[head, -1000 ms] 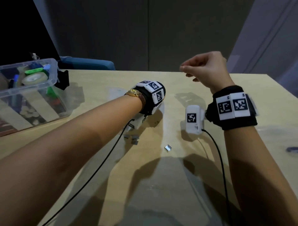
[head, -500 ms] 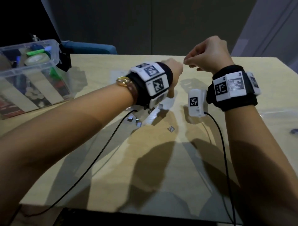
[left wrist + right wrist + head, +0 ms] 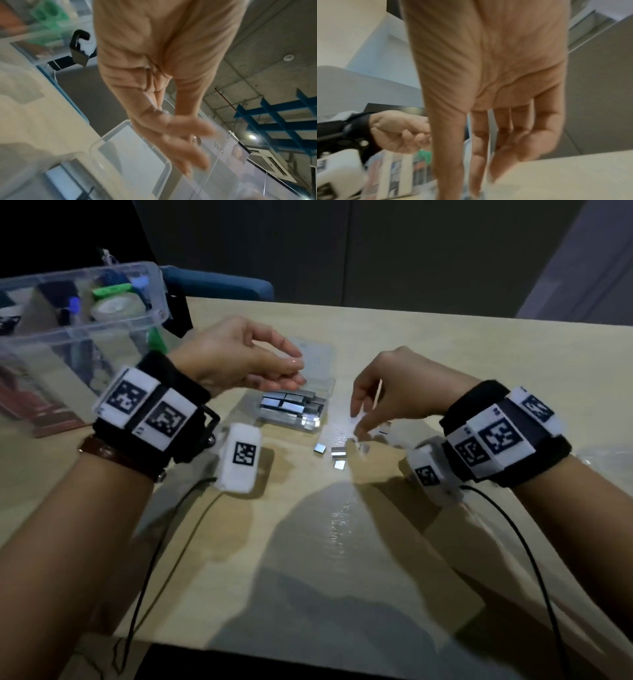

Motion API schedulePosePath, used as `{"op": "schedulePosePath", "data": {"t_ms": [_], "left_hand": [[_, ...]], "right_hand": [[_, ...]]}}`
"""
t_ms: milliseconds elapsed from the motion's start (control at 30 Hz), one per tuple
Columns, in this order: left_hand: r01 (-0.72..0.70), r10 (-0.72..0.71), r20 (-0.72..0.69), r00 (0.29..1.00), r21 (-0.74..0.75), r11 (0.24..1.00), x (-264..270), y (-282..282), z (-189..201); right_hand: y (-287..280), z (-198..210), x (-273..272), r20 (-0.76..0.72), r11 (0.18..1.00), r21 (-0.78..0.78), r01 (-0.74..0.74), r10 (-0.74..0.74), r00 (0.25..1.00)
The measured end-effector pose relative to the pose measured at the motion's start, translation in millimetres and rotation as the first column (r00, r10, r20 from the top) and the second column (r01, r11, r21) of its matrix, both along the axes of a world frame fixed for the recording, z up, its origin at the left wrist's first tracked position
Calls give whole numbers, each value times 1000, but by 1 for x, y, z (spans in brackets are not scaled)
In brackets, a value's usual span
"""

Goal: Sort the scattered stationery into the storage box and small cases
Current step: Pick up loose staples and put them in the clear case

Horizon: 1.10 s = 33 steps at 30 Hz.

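Note:
A small clear case (image 3: 329, 392) lies open mid-table, its lid (image 3: 317, 354) flat behind it, with silver staple strips (image 3: 291, 404) packed inside. My left hand (image 3: 294, 371) hovers just above the case with its fingers loosely stretched out and nothing seen in them; the left wrist view shows that hand (image 3: 193, 148) over the lid (image 3: 133, 148). Several loose staple strips (image 3: 339, 451) lie right of the case. My right hand (image 3: 358, 428) points down at them and pinches one small, blurred strip between thumb and forefinger. The clear storage box (image 3: 85, 328) stands at the back left.
The storage box holds tape, a green item (image 3: 109, 290) and other stationery. A black clip (image 3: 178, 313) hangs on its right wall. A blue chair back (image 3: 219, 285) is behind the table. Black cables (image 3: 161, 542) trail from both wrists toward the near table edge. Clear plastic (image 3: 606, 457) lies far right.
Both hands have come down from a raised position. The left hand now hangs over the open staple case, and the right hand has dropped to the loose staples beside it.

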<state>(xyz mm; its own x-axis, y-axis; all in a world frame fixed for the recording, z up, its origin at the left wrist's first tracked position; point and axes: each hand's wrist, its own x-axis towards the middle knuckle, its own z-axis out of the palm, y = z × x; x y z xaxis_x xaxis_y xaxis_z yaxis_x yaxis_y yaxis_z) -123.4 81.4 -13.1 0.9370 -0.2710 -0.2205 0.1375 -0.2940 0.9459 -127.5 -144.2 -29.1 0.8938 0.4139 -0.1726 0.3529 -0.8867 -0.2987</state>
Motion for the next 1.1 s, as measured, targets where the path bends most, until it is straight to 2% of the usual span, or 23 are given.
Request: {"op": "schedulePosePath", "data": {"t_ms": [67,167,300,400,467,567,700,833,900,1000,1100], "left_hand": [[-17,17,3,1000,-32,999,3,0,-11],[-44,43,-14,999,-98,994,6,0,-24],[-64,37,-98,995,-283,957,5,2,-27],[-86,25,-152,988,-407,910,0,0,-23],[-111,19,-190,982,-487,866,-5,-1,-21],[-138,5,-229,973,-570,810,-10,-1,-20],[-144,-58,-277,959,-655,742,-14,-2,-19],[-157,-103,-319,942,-693,703,-15,-2,-18],[-150,-129,-327,936,-704,694,-16,-2,-17],[-148,-157,-335,929,-724,673,-16,-3,-17],[-170,-150,-351,924,-729,663,-15,-2,-17]], "right_hand": [[10,-5,-6,-15,995,68,-67,69,998],[20,-14,-9,-97,989,21,-148,149,984],[22,-16,-8,-121,991,1,-132,131,984],[25,-15,-10,-46,988,-71,-136,133,990],[23,-13,-10,-32,993,-54,-106,104,994],[12,-5,-6,-146,996,92,8,5,989],[-7,9,-1,-299,935,315,163,-65,952],[-16,20,-2,-371,822,508,257,-61,927],[-16,24,-3,-415,753,596,280,-10,910],[-11,27,-3,-458,687,663,297,58,887],[-8,28,0,-434,650,699,299,53,899]]}}
